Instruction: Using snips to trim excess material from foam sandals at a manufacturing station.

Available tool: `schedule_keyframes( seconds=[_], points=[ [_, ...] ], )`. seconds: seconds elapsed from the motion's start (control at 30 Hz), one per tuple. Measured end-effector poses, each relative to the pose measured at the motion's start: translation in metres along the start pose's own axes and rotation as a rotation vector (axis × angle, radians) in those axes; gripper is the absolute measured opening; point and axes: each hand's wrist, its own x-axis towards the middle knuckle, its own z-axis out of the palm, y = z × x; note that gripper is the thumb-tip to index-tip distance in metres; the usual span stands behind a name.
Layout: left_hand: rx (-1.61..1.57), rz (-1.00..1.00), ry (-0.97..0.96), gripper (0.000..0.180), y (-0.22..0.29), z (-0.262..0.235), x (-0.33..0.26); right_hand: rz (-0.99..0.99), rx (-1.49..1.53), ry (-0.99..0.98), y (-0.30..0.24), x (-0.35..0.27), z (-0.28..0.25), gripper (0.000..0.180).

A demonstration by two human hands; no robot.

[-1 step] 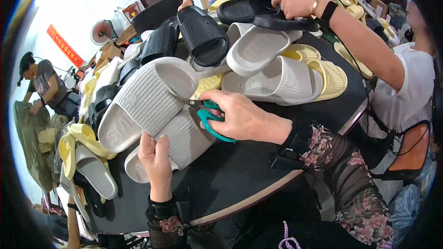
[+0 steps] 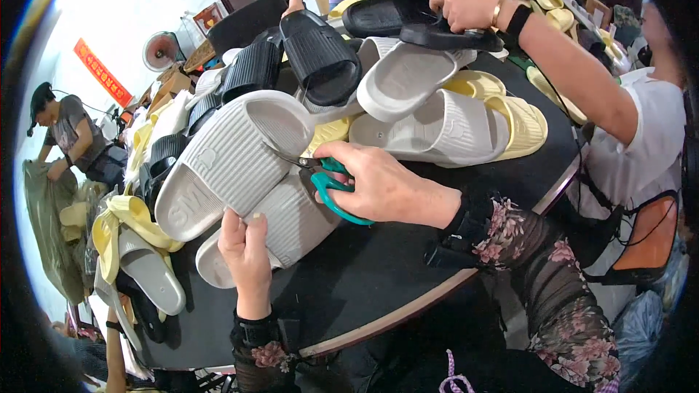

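In front of me a grey slipper [image 2: 237,149] with a ribbed strap is tilted up, its sole end toward the lower left. My left hand [image 2: 246,258] is closed at its near edge, thumb and finger pressed there. Under it lies a second grey slipper [image 2: 302,220], partly covered. My right hand [image 2: 389,185] grips scissors [image 2: 320,183] with teal handles. The blades reach to the strap edge of the upper slipper, by its opening; whether they touch it, I cannot tell.
Black slippers [image 2: 320,58], more grey slippers [image 2: 422,127] and yellow ones [image 2: 520,127] crowd the dark table [image 2: 408,247]. At right a co-worker's hand [image 2: 470,9] holds a black slipper [image 2: 444,35]. Yellow and grey slippers [image 2: 153,273] hang at the left edge. An orange-seated chair [image 2: 648,233] stands right.
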Motion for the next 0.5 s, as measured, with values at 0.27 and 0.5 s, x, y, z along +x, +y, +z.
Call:
schedule_keyframes(
  seconds=[0.27,0.5],
  points=[
    [0.092,-0.046,-0.098,0.042,0.007,-0.001,-0.004,0.023,0.087,0.093,-0.006,0.002,-0.005,0.041],
    [0.143,-0.040,-0.115,0.044,0.014,0.003,-0.007,-0.002,0.145,0.100,-0.010,0.003,-0.008,0.044]
  ],
)
